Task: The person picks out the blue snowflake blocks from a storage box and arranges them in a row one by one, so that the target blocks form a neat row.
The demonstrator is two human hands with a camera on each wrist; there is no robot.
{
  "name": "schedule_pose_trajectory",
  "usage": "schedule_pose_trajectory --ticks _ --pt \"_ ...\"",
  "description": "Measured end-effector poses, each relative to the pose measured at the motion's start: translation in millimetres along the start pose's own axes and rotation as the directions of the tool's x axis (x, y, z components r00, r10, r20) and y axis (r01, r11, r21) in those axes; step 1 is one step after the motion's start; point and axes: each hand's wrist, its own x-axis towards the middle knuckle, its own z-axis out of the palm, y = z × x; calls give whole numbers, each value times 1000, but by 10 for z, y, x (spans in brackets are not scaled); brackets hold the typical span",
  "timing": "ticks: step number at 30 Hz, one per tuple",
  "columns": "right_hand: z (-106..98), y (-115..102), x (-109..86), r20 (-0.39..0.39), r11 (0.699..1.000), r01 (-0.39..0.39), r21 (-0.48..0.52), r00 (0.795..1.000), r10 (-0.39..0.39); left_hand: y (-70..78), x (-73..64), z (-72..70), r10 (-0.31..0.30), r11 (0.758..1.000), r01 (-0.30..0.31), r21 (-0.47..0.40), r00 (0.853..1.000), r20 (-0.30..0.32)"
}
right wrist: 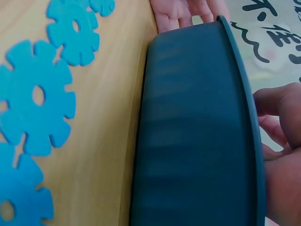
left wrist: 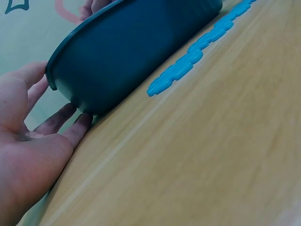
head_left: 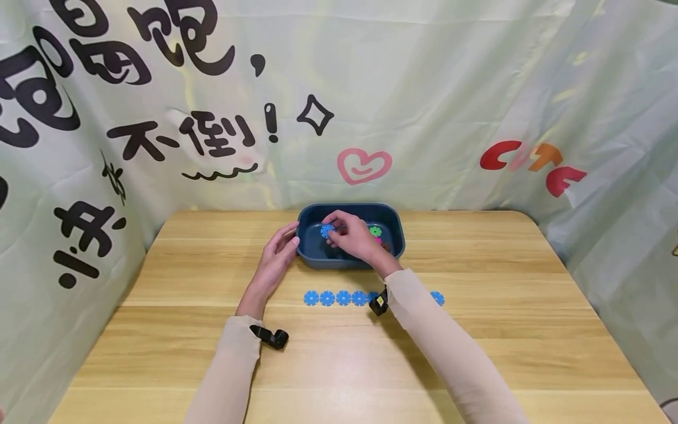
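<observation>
A dark blue plastic basin [head_left: 351, 264] stands near the table's back edge. Against its left end rests my left hand [head_left: 278, 253]; the left wrist view shows its fairly straight fingers touching the basin's wall [left wrist: 113, 61] and rim. My right hand [head_left: 354, 234] is over the inside of the basin and pinches a blue snowflake disc [head_left: 327, 231] between thumb and fingers. Beside that hand, a green snowflake disc [head_left: 375, 231] and a pink one [head_left: 378, 240] lie in the basin. In the right wrist view the basin's wall hides the pinched disc.
In front of the basin, several blue snowflake discs [head_left: 327, 298] lie flat in a row, partly hidden by my right wrist. Another blue disc [head_left: 437, 298] shows at the row's right end. A printed curtain [head_left: 450, 106] hangs behind the wooden table [head_left: 328, 365].
</observation>
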Motion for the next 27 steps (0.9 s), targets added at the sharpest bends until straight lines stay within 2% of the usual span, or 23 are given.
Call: schedule_pose_trajectory --ticks 13,27 --pt "-39 -32 -217 -29 994 85 -70 996 -87 -9 -2 13 6 1000 -6 -20 1000 4" --pt "-119 -69 -553 -87 985 152 -81 984 -159 -12 -11 26 13 999 -13 -31 1000 -6"
